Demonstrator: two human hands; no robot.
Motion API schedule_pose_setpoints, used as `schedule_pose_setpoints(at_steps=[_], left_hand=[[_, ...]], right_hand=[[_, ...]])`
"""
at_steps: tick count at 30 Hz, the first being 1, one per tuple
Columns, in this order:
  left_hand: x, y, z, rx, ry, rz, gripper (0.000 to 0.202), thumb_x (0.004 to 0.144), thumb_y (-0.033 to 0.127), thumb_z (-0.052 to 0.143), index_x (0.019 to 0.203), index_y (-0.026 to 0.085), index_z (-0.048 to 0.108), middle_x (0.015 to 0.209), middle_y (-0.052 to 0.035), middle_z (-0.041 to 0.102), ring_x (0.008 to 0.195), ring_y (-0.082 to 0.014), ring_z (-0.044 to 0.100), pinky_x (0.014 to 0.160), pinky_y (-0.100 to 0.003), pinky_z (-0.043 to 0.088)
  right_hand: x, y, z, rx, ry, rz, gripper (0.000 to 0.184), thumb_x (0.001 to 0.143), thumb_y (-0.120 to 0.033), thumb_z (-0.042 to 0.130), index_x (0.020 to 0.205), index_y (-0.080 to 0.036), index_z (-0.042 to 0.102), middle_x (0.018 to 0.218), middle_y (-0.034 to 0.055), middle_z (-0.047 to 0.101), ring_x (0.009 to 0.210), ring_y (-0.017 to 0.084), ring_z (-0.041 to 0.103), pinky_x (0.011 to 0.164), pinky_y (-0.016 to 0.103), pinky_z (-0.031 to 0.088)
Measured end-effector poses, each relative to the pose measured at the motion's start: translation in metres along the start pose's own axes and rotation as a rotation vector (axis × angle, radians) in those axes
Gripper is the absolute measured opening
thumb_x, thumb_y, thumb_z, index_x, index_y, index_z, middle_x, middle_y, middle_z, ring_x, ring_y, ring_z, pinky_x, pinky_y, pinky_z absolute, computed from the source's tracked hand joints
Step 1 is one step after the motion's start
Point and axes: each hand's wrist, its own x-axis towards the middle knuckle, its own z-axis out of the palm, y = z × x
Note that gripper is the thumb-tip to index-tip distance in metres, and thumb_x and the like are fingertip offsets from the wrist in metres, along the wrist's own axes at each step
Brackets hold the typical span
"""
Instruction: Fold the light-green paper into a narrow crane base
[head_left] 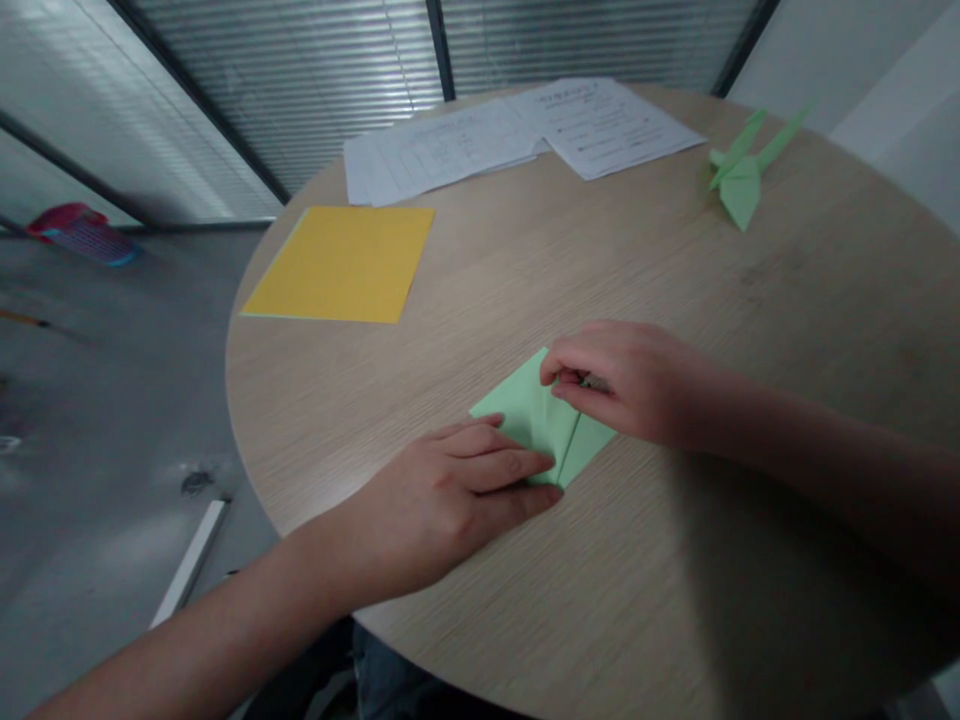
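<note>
Steadying a pale green, folded, diamond-shaped paper (517,397) on the round, light wood-grained bench (495,275)
For a crisp crease, best keep the bare left hand's (450,490) pressure light and even, and have the bare right hand (637,385) line up the flap's edge before any firm rubbing. The paper lies beneath the left fingers, which stretch flat and slightly apart over its near-left side; the right thumb and forefinger curl at its far-right part with a small gap between them, though whether their tips pinch the flap I cannot tell
</note>
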Motion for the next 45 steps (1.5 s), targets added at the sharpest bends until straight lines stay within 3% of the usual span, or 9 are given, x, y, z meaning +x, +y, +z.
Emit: schedule_pose_setpoints(at_steps=[14,22,29,45], left_hand=[[0.0006,0.0018,-0.0008,-0.040,0.040,-0.007,0.029,0.109,0.018,0.048,0.117,0.018,0.076,0.111,-0.0070,0.077,0.102,-0.0208,0.070,0.107,-0.044,0.055],[-0.0014,0.0020,-0.0005,-0.032,0.023,-0.005,0.029,0.109,0.016,0.047,0.120,0.018,0.074,0.125,-0.0060,0.076,0.108,-0.0215,0.070,0.109,-0.043,0.054],[-0.0009,0.0014,-0.0008,-0.069,0.014,-0.014,0.029,0.110,0.018,0.046,0.121,0.017,0.073,0.124,-0.0056,0.077,0.113,-0.0201,0.069,0.114,-0.041,0.050],[0.0016,0.0009,-0.0039,-0.022,0.024,0.008,0.027,0.109,0.019,0.048,0.114,0.020,0.075,0.118,-0.0067,0.076,0.102,-0.0211,0.070,0.102,-0.042,0.057]], right_hand=[[-0.0008,-0.0009,0.0010,-0.003,0.030,-0.022,0.015,0.097,-0.020,0.058,0.104,-0.019,0.071,0.088,0.0053,0.072,0.084,0.023,0.064,0.078,0.033,0.041],[-0.0011,-0.0003,0.0018,-0.015,0.037,-0.036,0.016,0.097,-0.020,0.058,0.105,-0.019,0.072,0.095,0.0071,0.076,0.089,0.024,0.066,0.080,0.034,0.043],[-0.0003,0.0000,0.0023,-0.019,0.037,-0.039,0.016,0.097,-0.019,0.058,0.104,-0.018,0.072,0.093,0.0070,0.075,0.087,0.024,0.067,0.078,0.035,0.043],[-0.0007,0.0000,0.0032,-0.011,0.051,-0.040,0.017,0.097,-0.019,0.059,0.107,-0.018,0.073,0.094,0.0069,0.076,0.087,0.024,0.067,0.079,0.034,0.043]])
